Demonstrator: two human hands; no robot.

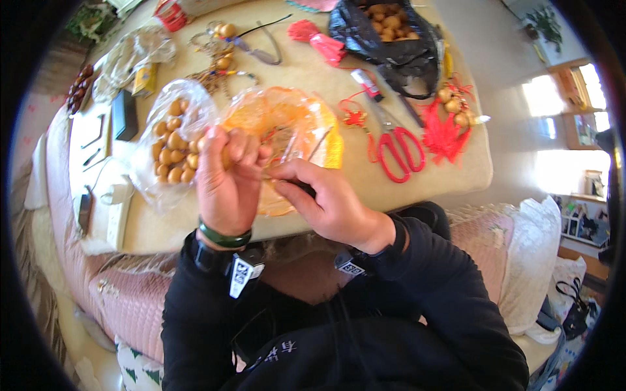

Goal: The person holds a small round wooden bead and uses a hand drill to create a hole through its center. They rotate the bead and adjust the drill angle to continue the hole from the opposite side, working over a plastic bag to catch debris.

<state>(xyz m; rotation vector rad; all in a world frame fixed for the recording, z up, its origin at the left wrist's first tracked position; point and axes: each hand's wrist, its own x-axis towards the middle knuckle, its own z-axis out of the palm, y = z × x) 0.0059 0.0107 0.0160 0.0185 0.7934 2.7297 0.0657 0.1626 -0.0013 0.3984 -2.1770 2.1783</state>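
Black sleeves point(365, 306) fill the lower frame, and both hands are raised just above the near table point(195, 228) edge at centre. The left hand point(225, 173) is closed in a fist around a small tan gourd point(225, 156), mostly hidden by the fingers. The right hand point(329, 202) is pinched shut on something thin and dark beside the left fist; what it is cannot be told, though red thread point(274, 140) is seen between the hands.

For this step to be done well, the gourd should be kept steady in the fist while the fine work is guided by the pinching fingertips, close together. Slack thread is best kept clear of the orange bag point(287, 117) behind the hands.

A clear bag of gourds point(173, 146) lies at centre left. Red scissors point(398, 150) lie to the right, well apart.
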